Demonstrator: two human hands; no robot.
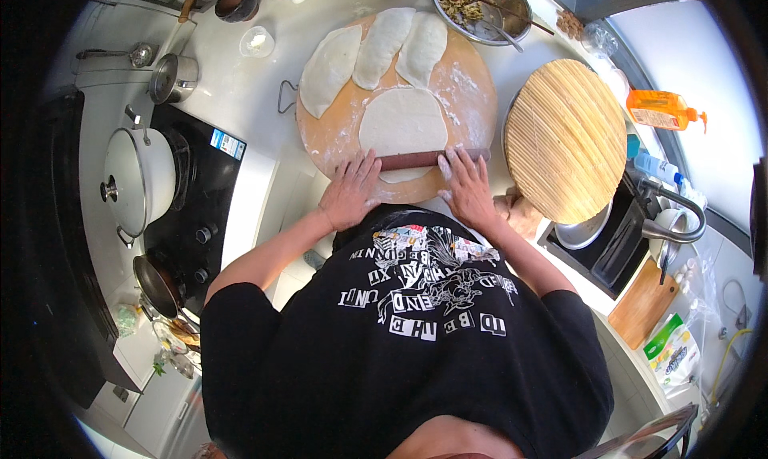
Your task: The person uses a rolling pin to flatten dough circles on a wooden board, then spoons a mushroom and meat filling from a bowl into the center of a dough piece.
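Across the near part of a flattened sheet of dough point(403, 120) lies a dark wooden rolling pin point(411, 160). My left hand point(353, 189) rests on the pin's left end, fingers spread over it. Over the right end lies my right hand point(467, 186), its palm low and fingers apart. Both hands press from above rather than wrapping round the pin. The dough is on a round, floured wooden board point(474, 105). Behind it, three folded, filled dough pieces point(330, 69) lie side by side at the board's far left and middle.
A steel bowl of chopped filling point(480, 9) with chopsticks and a spoon stands beyond the board. To the right is a round slatted lid point(567, 141), near the sink point(624, 237). At left are a hob point(198, 219) and a white lidded pot point(141, 183).
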